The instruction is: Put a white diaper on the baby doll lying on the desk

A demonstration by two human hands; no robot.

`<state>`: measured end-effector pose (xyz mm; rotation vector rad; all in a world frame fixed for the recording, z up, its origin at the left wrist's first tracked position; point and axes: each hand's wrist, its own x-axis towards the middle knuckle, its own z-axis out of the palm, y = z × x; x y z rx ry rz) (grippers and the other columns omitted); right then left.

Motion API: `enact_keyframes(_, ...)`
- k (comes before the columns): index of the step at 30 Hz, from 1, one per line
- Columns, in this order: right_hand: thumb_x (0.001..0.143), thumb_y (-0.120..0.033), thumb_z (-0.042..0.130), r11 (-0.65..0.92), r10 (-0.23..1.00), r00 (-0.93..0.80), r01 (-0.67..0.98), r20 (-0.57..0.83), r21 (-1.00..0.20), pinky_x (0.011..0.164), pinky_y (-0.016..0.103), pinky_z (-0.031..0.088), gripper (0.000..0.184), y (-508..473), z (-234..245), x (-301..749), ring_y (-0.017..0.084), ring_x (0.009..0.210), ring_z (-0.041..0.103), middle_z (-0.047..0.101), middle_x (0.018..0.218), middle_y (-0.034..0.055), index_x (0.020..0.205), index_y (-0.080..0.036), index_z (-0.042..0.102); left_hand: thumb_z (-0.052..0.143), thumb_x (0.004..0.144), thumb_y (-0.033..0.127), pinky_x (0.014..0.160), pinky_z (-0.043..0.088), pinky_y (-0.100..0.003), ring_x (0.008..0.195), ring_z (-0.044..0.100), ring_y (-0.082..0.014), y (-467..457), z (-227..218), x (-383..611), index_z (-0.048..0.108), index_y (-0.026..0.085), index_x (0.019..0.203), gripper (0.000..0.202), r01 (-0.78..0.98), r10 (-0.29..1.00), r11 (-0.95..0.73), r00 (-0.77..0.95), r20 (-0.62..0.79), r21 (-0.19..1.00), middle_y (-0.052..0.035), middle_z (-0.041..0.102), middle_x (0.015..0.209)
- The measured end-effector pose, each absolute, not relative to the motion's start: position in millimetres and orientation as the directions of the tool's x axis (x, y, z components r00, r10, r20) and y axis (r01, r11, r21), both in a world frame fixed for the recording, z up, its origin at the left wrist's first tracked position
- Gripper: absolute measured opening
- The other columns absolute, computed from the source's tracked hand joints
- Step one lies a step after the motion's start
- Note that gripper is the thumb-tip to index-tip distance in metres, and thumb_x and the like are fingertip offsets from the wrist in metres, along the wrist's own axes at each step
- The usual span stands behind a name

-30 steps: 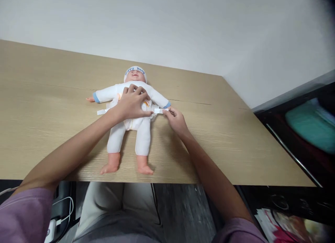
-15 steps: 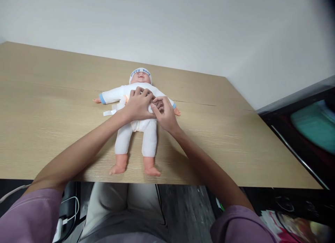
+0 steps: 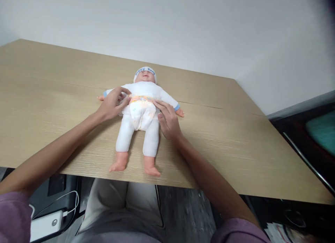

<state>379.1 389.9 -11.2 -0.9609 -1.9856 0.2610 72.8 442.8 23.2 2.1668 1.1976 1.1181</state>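
A baby doll [image 3: 144, 88] in a white suit and a lettered white cap lies on its back, feet towards me. Around its hips sits a white diaper [image 3: 141, 114] with an orange patterned waistband. My left hand [image 3: 113, 103] is at the left end of the waistband, thumb and fingertips curled in on the diaper's side. A pale tab that showed there earlier is hidden by this hand. On the other side, my right hand [image 3: 169, 121] touches the waistband's end with stretched fingertips, its thumb held apart.
The doll rests on a wooden table [image 3: 222, 142] with a pale wall [image 3: 162, 30] behind it. A dark-framed screen [image 3: 321, 131] stands at the right edge. Below the table at left lies a white power bank [image 3: 47, 225] with a cable.
My hands have moved apart from the doll's middle to the two sides of the diaper. The front of the diaper and its waistband now show, and the loose tab at left is covered.
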Motion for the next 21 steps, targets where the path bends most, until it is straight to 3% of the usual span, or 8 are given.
enact_keyframes(3,0.122,-0.056,0.038,0.660,0.727,-0.281,0.537,0.626,-0.525,0.136,0.062,0.045,0.056,388,-10,378,0.035,0.156,0.061,0.069,0.163,0.0116,0.164,-0.032,0.066,0.074,0.102,0.066,0.083,0.054,-0.036,0.092,0.068,-0.0225,446,8,55,0.068,0.022,0.128,0.051,0.403,0.930,-0.357,0.241,0.279,0.843,-0.0074,0.075,0.112)
enact_keyframes(6,0.122,-0.056,0.039,0.645,0.733,-0.252,0.552,0.632,-0.529,0.134,0.062,0.047,0.055,390,-9,375,0.035,0.153,0.063,0.072,0.159,0.0121,0.159,-0.032,0.070,0.078,0.096,0.069,0.079,0.050,-0.034,0.086,0.064,-0.0205,452,0,53,0.070,0.022,0.123,0.055,0.306,0.951,-0.249,0.255,0.172,0.919,-0.0051,0.073,0.102)
enact_keyframes(12,0.122,-0.057,0.039,0.632,0.730,-0.187,0.550,0.657,-0.545,0.129,0.059,0.052,0.053,396,-9,373,0.034,0.142,0.070,0.078,0.145,0.0134,0.144,-0.030,0.078,0.080,0.094,0.072,0.069,0.049,-0.033,0.076,0.059,-0.0179,460,-8,58,0.066,0.022,0.094,0.052,0.159,0.947,-0.143,0.309,0.088,0.977,-0.0026,0.065,0.086)
enact_keyframes(17,0.120,-0.059,0.043,0.625,0.742,-0.197,0.547,0.641,-0.556,0.129,0.061,0.050,0.051,399,-13,378,0.035,0.142,0.070,0.078,0.146,0.0131,0.145,-0.031,0.078,0.098,0.079,0.058,0.064,0.046,-0.032,0.066,0.056,-0.0147,467,-5,46,0.061,0.024,0.090,0.051,0.080,0.964,-0.036,0.267,0.013,0.996,0.0018,0.062,0.076)
enact_keyframes(21,0.120,-0.057,0.046,0.626,0.741,-0.191,0.544,0.644,-0.559,0.128,0.062,0.051,0.047,397,-15,378,0.034,0.141,0.069,0.078,0.144,0.0137,0.143,-0.030,0.076,0.101,0.077,0.051,0.068,0.046,-0.033,0.066,0.058,-0.0140,473,-1,31,0.063,0.024,0.100,0.052,0.062,0.963,-0.043,0.267,0.025,0.997,0.0032,0.066,0.079)
